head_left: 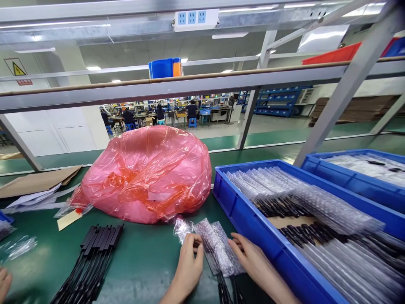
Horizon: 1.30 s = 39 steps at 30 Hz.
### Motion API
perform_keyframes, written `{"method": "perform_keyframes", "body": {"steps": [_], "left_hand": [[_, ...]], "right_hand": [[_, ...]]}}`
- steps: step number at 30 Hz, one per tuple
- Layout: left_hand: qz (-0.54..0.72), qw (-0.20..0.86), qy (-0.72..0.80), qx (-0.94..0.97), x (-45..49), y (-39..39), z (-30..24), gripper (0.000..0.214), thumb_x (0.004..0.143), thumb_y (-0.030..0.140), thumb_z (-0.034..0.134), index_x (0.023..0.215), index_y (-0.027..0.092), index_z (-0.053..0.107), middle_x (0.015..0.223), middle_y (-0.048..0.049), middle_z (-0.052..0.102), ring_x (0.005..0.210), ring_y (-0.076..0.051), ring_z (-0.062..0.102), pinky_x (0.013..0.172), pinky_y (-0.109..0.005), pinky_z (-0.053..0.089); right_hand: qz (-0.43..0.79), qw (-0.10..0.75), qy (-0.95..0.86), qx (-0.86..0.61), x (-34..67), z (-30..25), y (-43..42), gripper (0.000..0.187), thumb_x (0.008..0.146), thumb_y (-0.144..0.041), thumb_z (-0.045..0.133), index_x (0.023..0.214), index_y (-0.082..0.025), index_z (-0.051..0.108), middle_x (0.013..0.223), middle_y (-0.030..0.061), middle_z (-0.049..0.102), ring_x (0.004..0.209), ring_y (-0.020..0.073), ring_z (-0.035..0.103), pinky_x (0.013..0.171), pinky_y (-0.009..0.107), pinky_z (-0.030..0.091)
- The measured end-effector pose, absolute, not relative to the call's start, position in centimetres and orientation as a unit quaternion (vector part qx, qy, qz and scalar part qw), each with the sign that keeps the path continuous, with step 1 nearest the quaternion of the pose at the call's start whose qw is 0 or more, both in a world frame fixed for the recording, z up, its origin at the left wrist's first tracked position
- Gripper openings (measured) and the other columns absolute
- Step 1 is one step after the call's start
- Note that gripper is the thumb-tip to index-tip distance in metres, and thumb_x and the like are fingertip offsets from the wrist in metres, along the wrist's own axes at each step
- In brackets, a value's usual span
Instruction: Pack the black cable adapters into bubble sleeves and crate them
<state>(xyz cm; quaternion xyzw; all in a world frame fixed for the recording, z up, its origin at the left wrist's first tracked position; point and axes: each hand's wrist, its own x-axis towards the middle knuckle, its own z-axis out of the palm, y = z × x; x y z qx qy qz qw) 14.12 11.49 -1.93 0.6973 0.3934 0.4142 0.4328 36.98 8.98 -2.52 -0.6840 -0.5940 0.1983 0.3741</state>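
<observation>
My left hand [188,266] is curled closed, pinching the upper end of a bubble-wrap sleeve [218,249] that lies on the green table. My right hand [253,264] rests on the right edge of the same sleeve, fingers bent against it. Thin black strips [225,291] stick out of the sleeve's lower end between my wrists. A small crumpled clear bag [182,228] lies just above my left hand.
A bundle of black strips [91,261] lies at the left. A large pink plastic bag [148,173] sits behind. Blue crates [249,219] of sleeved strips stand at the right. Cardboard and paper [38,185] lie far left. Another person's hand [4,282] shows at the left edge.
</observation>
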Motion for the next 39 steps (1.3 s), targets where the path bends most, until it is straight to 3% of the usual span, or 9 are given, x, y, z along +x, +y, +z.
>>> {"method": "perform_keyframes", "body": {"steps": [4, 7, 10, 14, 21, 25, 30, 34, 39], "left_hand": [[0.400, 0.461, 0.387, 0.691, 13.9, 11.6, -2.7, 0.015, 0.097, 0.024, 0.048, 0.105, 0.020, 0.059, 0.113, -0.0105, 0.065, 0.106, -0.023, 0.063, 0.097, -0.039, 0.051], [0.400, 0.496, 0.359, 0.682, 14.2, 11.6, -3.0, 0.017, 0.095, 0.021, 0.048, 0.108, 0.020, 0.059, 0.123, -0.0122, 0.064, 0.114, -0.023, 0.063, 0.104, -0.040, 0.050], [0.390, 0.541, 0.323, 0.672, 14.6, 11.4, -3.1, 0.019, 0.095, 0.020, 0.048, 0.111, 0.020, 0.059, 0.132, -0.0134, 0.061, 0.122, -0.022, 0.061, 0.111, -0.041, 0.047], [0.372, 0.560, 0.293, 0.680, 14.9, 11.3, -3.2, 0.022, 0.097, 0.020, 0.046, 0.112, 0.020, 0.062, 0.121, -0.0116, 0.066, 0.118, -0.023, 0.063, 0.110, -0.042, 0.048], [0.432, 0.536, 0.356, 0.632, 14.7, 12.6, -4.2, 0.031, 0.100, 0.038, 0.043, 0.119, 0.019, 0.059, 0.130, -0.0168, 0.062, 0.115, -0.027, 0.066, 0.098, -0.044, 0.056], [0.441, 0.539, 0.369, 0.616, 14.6, 13.7, -5.0, 0.040, 0.097, 0.045, 0.051, 0.127, 0.019, 0.058, 0.137, -0.0185, 0.059, 0.116, -0.029, 0.067, 0.099, -0.047, 0.057], [0.446, 0.527, 0.391, 0.609, 14.4, 14.6, -5.8, 0.046, 0.090, 0.051, 0.056, 0.123, 0.018, 0.059, 0.135, -0.0209, 0.060, 0.121, -0.032, 0.066, 0.102, -0.050, 0.056], [0.444, 0.515, 0.391, 0.620, 14.2, 14.4, -5.4, 0.046, 0.091, 0.049, 0.054, 0.125, 0.018, 0.059, 0.135, -0.0192, 0.062, 0.121, -0.030, 0.066, 0.105, -0.050, 0.054], [0.440, 0.409, 0.398, 0.693, 13.3, 14.6, -4.4, 0.036, 0.093, 0.040, 0.053, 0.122, 0.020, 0.064, 0.130, -0.0150, 0.067, 0.123, -0.028, 0.063, 0.111, -0.051, 0.048]], "right_hand": [[0.216, 0.332, -0.619, -0.678, 35.8, -2.4, 10.8, 0.053, 0.093, -0.060, 0.036, 0.103, -0.019, 0.067, 0.088, 0.0121, 0.077, 0.090, 0.0314, 0.074, 0.079, 0.040, 0.056], [0.210, 0.311, -0.627, -0.683, 35.1, -1.4, 10.7, 0.051, 0.096, -0.060, 0.032, 0.106, -0.022, 0.065, 0.101, 0.0106, 0.076, 0.098, 0.0294, 0.072, 0.084, 0.039, 0.053], [0.193, 0.281, -0.617, -0.709, 34.3, -0.4, 10.0, 0.047, 0.096, -0.058, 0.034, 0.115, -0.024, 0.061, 0.117, 0.0125, 0.071, 0.111, 0.0340, 0.068, 0.087, 0.044, 0.051], [0.176, 0.248, -0.608, -0.733, 32.8, -0.1, 9.2, 0.048, 0.096, -0.057, 0.041, 0.126, -0.020, 0.050, 0.123, 0.0168, 0.069, 0.116, 0.0356, 0.067, 0.084, 0.043, 0.053], [0.119, 0.245, -0.615, -0.740, 30.7, -1.5, 8.7, 0.046, 0.091, -0.027, 0.056, 0.134, -0.018, 0.040, 0.129, 0.0157, 0.066, 0.118, 0.0297, 0.068, 0.084, 0.037, 0.057], [0.067, 0.262, -0.624, -0.734, 30.4, -2.3, 7.6, 0.043, 0.093, -0.020, 0.053, 0.135, -0.018, 0.040, 0.127, 0.0157, 0.067, 0.116, 0.0282, 0.068, 0.085, 0.038, 0.059], [-0.011, 0.274, -0.641, -0.717, 30.8, -3.2, 5.4, 0.044, 0.096, -0.019, 0.050, 0.138, -0.017, 0.042, 0.124, 0.0162, 0.066, 0.116, 0.0312, 0.066, 0.091, 0.044, 0.060], [-0.044, 0.266, -0.659, -0.702, 30.0, -4.1, 4.9, 0.052, 0.087, -0.016, 0.060, 0.138, -0.018, 0.048, 0.113, 0.0148, 0.070, 0.102, 0.0348, 0.070, 0.084, 0.049, 0.063], [-0.055, 0.270, -0.683, -0.676, 29.5, -2.3, 3.3, 0.047, 0.091, -0.016, 0.051, 0.137, -0.018, 0.054, 0.112, 0.0143, 0.073, 0.100, 0.0319, 0.072, 0.085, 0.046, 0.064]]}}
